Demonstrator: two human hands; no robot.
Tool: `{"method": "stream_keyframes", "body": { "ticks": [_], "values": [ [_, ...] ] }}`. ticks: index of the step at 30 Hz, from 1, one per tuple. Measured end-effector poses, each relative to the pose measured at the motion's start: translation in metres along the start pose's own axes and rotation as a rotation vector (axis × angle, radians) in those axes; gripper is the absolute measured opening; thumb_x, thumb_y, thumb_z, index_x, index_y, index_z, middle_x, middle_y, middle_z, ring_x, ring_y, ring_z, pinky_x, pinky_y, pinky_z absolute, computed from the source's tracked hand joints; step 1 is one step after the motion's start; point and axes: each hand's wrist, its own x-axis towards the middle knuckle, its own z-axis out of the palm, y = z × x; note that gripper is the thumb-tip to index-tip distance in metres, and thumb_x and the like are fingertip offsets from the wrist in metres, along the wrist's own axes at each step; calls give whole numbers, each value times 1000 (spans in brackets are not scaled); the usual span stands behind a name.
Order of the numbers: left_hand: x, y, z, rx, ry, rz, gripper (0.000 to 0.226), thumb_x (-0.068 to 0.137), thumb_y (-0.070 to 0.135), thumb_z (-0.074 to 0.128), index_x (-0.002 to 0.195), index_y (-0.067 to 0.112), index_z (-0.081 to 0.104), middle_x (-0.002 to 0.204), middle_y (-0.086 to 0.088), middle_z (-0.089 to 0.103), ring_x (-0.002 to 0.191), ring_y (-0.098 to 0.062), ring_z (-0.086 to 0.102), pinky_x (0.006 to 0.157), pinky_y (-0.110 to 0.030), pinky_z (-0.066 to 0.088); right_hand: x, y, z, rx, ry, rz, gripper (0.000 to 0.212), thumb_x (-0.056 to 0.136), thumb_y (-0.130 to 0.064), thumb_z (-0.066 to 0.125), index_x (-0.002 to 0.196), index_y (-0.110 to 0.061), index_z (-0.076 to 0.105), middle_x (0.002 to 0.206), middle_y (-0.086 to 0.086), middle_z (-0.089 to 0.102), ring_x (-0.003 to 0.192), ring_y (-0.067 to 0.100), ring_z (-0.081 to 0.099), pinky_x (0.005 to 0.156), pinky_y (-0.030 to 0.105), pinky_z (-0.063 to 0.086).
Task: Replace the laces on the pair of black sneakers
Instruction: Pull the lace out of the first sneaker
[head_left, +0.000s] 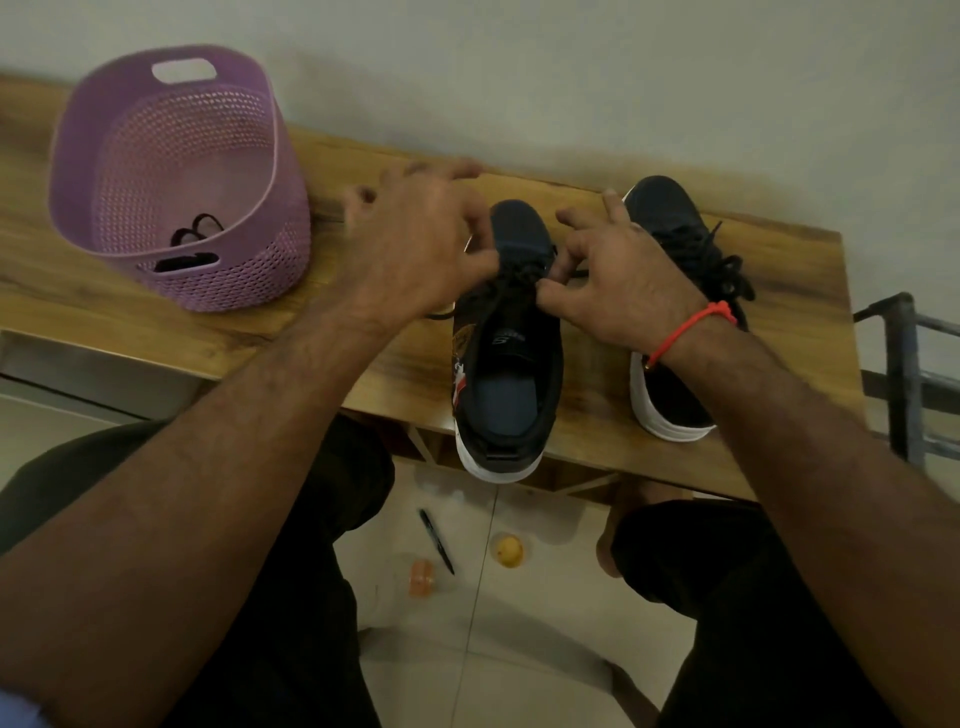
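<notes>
Hands (415, 244) (618, 280) seemingly pinch sneaker (511, 364) lace (519, 273).

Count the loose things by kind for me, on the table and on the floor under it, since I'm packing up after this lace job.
Black sneakers: 2, one under both hands, one to its right
Purple basket: 1, with black laces inside
Pen on floor: 1
Yellow round thing: 1
Orange thing: 1
Total: 6
</notes>
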Motion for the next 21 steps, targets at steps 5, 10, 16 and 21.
{"method": "stream_keyframes", "body": {
  "ticks": [5,10,16,21],
  "values": [
    [2,-20,-1,49,-19,-240,16,86,40,73,101,34,72,142,7,54,136,-26,40,107,-63,24,-3,-4,-2,70,-7,9,25,90,-27,68,69,-32,55,162,0,30,154,26,0,123,49,7],
    [-1,3,1,-59,-82,189,22,82,46,75,104,45,72,160,14,33,150,-25,18,109,-61,20,-4,-4,-2,110,-1,29,21,89,-26,70,70,-30,60,160,2,33,154,25,5,123,41,9],
    [-9,12,17,89,-79,258,20,80,53,76,94,40,75,160,14,32,151,-27,16,107,-60,20,0,-3,0,124,7,21,25,84,-25,71,64,-34,59,157,8,38,153,23,12,123,37,8],
    [1,-4,-1,13,67,-51,10,83,47,72,80,40,66,139,19,55,133,-19,44,103,-55,27,-4,-5,-2,90,10,48,24,88,-27,71,67,-30,59,158,2,38,154,24,9,123,42,6]
  ]
}}
